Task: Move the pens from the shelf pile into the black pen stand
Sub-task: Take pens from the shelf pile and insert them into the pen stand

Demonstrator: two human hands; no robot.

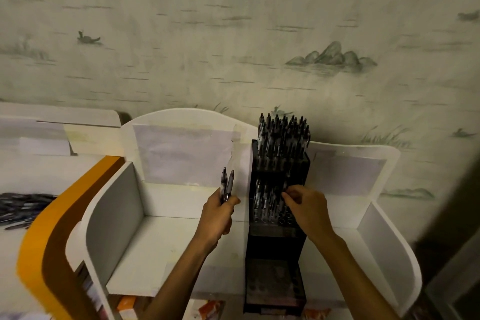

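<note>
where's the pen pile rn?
Head view, far left: the pile lies on a surface beyond the orange panel, well left of the stand.

The black pen stand (279, 215) is a tall, stepped rack standing upright on the white shelf, right of frame centre. Its top tier (283, 135), at 12 o'clock on the stand, is densely filled with dark pens standing vertically, caps up. The middle tier (267, 202) holds a partial set of upright pens, with open round slots visible at its 5 o'clock corner. The lowest tier, at 6 o'clock, shows no pens. Two pens (226, 184) stand near-vertical at 9 o'clock from the stand. The pen pile (22, 206) lies flat at the far left edge.
</note>
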